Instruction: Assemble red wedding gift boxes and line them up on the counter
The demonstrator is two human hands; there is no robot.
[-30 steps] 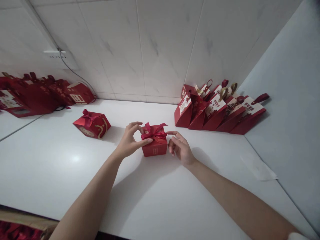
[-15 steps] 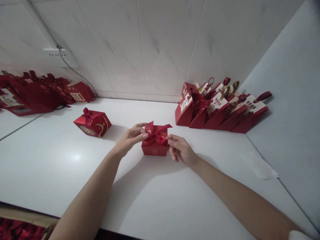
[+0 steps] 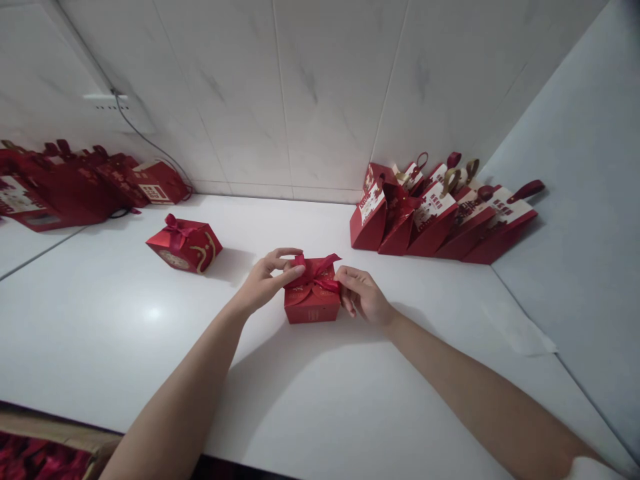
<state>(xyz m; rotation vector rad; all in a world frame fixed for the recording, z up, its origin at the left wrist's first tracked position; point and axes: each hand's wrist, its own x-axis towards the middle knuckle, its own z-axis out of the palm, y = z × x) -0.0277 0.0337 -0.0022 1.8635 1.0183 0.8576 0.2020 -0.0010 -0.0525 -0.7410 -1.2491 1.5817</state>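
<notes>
A small red gift box (image 3: 313,313) stands on the white table in front of me, with curved flaps folded together on its top. Across those flaps lies a red ribbon (image 3: 316,272) tied in a bow, one tail pointing up to the right. My left hand (image 3: 267,281) pinches the ribbon's left part between thumb and fingers. At the other side, my right hand (image 3: 366,295) has its thumb and forefinger closed on the ribbon's right part, the other fingers curled beside the box. The exact spots gripped are partly hidden by the fingertips.
Another red box with a bow (image 3: 185,247) stands to the left. Red gift boxes with strap handles (image 3: 433,213) line the back right, and more red boxes (image 3: 75,187) the back left. A cable (image 3: 145,139) hangs there. A carton (image 3: 55,433) of red items sits below the front edge.
The box has shifted slightly toward me and its curved top flaps now show more. The bow looks flatter, with its ribbon drawn out sideways between my hands.
</notes>
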